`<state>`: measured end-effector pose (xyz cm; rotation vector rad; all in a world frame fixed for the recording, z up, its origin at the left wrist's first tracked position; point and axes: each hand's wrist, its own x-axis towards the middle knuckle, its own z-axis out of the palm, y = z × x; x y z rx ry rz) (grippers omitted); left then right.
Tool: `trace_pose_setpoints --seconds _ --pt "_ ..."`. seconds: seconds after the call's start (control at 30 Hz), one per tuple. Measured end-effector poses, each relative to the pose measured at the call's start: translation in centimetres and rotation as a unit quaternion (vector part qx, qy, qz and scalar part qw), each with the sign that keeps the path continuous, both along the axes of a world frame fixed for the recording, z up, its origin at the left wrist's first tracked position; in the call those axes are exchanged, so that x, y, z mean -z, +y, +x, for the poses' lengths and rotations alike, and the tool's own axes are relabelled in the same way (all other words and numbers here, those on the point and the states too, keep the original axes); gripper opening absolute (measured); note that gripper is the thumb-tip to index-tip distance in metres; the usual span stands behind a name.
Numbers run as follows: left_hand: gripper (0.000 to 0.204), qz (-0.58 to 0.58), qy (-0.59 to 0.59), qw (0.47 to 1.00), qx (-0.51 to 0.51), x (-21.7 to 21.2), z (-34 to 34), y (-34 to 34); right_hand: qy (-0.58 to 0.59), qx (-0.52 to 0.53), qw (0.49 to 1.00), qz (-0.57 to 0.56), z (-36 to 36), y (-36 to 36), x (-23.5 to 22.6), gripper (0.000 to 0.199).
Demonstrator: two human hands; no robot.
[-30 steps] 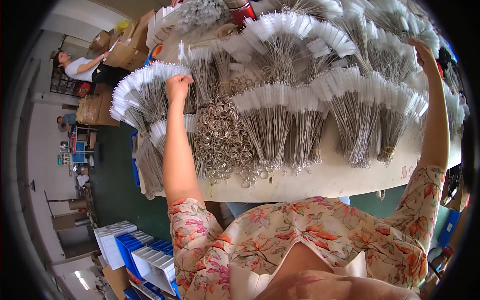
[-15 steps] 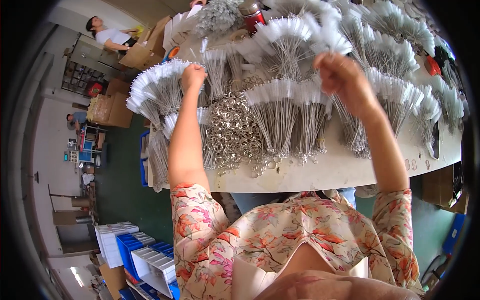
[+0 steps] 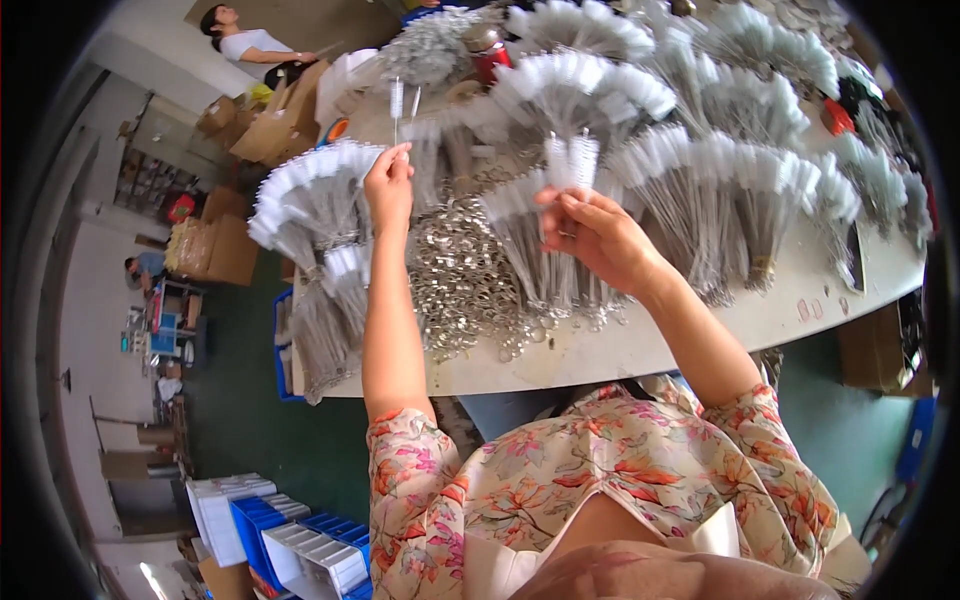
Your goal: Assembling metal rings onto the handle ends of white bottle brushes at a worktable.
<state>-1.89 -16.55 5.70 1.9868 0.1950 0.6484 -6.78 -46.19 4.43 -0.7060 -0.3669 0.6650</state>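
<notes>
Pinched between the fingers of my left hand (image 3: pixel 388 190) is a thin wire-stemmed bottle brush (image 3: pixel 397 100), its white bristle head pointing up. My right hand (image 3: pixel 597 232) is closed around a couple of similar brushes (image 3: pixel 572 162), whose bristle heads stick up above the fingers; their stems are mostly hidden. Between the hands, nearer to me, lies a heap of shiny metal rings (image 3: pixel 465 265). A fanned bundle of brushes (image 3: pixel 325 190) sits left of my left hand. Behind my right hand spreads another fan of brushes (image 3: pixel 590 95).
Many brush bundles (image 3: pixel 720 180) cover the right of the pale table (image 3: pixel 640 345). At the back stand a red flask (image 3: pixel 487 52) and an orange-blue tape roll (image 3: pixel 333 132). White and blue bins (image 3: pixel 310 540) sit on the floor at left. Another person (image 3: pixel 250 48) stands beside cardboard boxes (image 3: pixel 285 115).
My right hand has come left and nearer to me from the brush bundles, with brushes in it. My left hand has shifted slightly, its brush now upright in plain sight.
</notes>
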Motion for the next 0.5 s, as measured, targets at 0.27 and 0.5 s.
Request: trace_pose_setpoints --seconds 0.27,0.5 --pt "0.026 -0.355 0.004 0.909 0.216 1.9 -8.0 -9.6 0.023 0.044 0.999 0.018 1.0 1.7 0.4 0.019" --pt "0.012 -0.071 0.072 0.978 0.185 2.0 -11.1 -15.5 0.03 -0.017 0.999 -0.013 -0.8 2.3 1.7 0.035"
